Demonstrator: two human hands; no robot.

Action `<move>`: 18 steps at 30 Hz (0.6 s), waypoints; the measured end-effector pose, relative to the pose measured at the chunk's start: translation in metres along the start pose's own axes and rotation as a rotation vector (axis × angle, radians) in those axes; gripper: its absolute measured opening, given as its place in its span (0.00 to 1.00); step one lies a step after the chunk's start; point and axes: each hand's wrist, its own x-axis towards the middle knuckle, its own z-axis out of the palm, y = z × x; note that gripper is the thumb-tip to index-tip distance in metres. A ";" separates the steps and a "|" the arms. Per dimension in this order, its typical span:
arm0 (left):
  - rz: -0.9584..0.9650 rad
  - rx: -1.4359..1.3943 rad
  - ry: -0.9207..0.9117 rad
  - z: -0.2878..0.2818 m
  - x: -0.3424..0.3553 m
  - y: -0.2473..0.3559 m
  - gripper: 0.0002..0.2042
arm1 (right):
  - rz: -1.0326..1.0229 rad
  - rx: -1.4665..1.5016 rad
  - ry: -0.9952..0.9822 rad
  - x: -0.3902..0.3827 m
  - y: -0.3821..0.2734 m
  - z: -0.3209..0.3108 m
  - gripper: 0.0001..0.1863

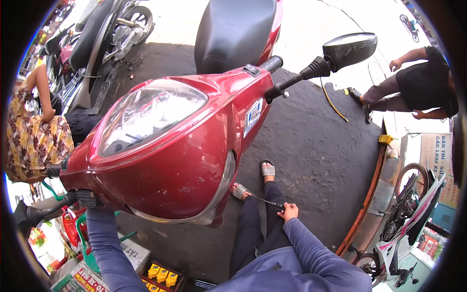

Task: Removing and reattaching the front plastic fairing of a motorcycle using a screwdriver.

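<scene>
The red front cover [165, 182] of a motor scooter fills the middle of the head view, its clear instrument lens [154, 114] facing up. My left sleeve [109, 248] runs up to the underside of the handlebar by the black switch block [87, 198]; the hand itself is hidden behind the scooter. Low and to the right of the cover, my right hand [289, 212] is closed round a thin screwdriver [266, 201]. Its long shaft points left, toward my sandalled feet, apart from the scooter.
A mirror [351, 50] juts from the right handlebar. People stand at left [39, 141] and right [421, 85]. A parked motorcycle [92, 53] is at upper left. Several yellow bottles [162, 276] sit in a box at lower left. A yellow hose [334, 103] lies on the dark floor.
</scene>
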 end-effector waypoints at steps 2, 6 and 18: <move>-0.035 -0.079 0.024 0.023 -0.022 0.005 0.20 | -0.007 0.022 0.006 0.004 0.003 -0.005 0.07; -0.127 -0.180 0.092 0.019 -0.058 0.028 0.20 | -0.031 0.018 0.013 -0.001 0.007 -0.010 0.07; -0.387 -0.431 0.534 0.112 -0.162 0.169 0.20 | -0.062 0.090 -0.069 0.005 -0.015 -0.038 0.09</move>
